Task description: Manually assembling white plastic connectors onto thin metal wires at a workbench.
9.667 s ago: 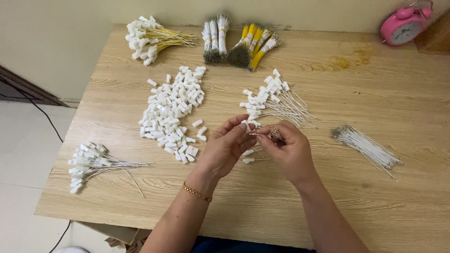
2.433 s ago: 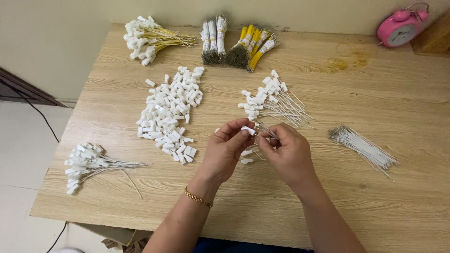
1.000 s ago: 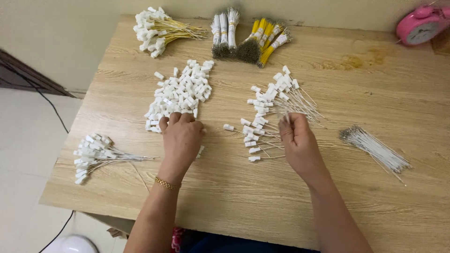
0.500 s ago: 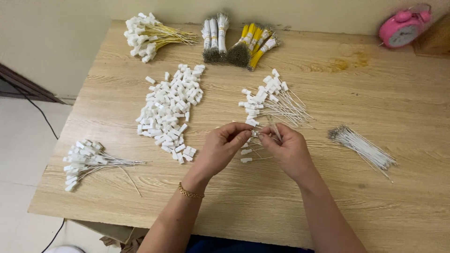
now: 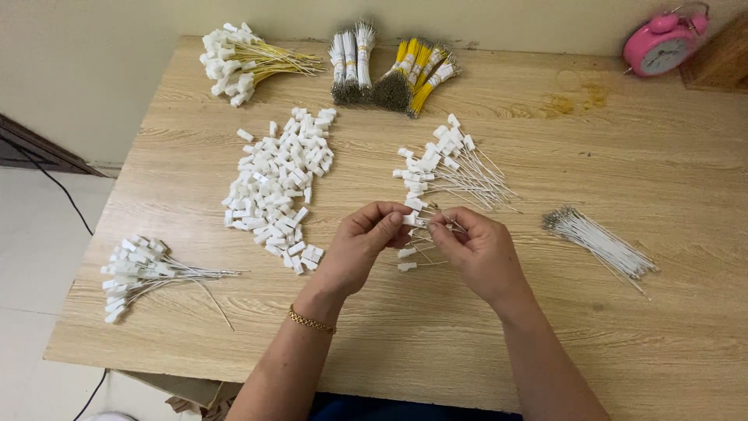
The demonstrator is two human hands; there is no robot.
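At frame centre, the left hand [image 5: 362, 245] pinches a small white plastic connector [image 5: 411, 220] at its fingertips, and the right hand [image 5: 477, 249] pinches thin white wires [image 5: 433, 223] meeting it. Just behind lies a fan of wired connectors [image 5: 444, 164]; to the left, a heap of loose connectors [image 5: 279, 183]; upper right, a pink alarm clock [image 5: 662, 45].
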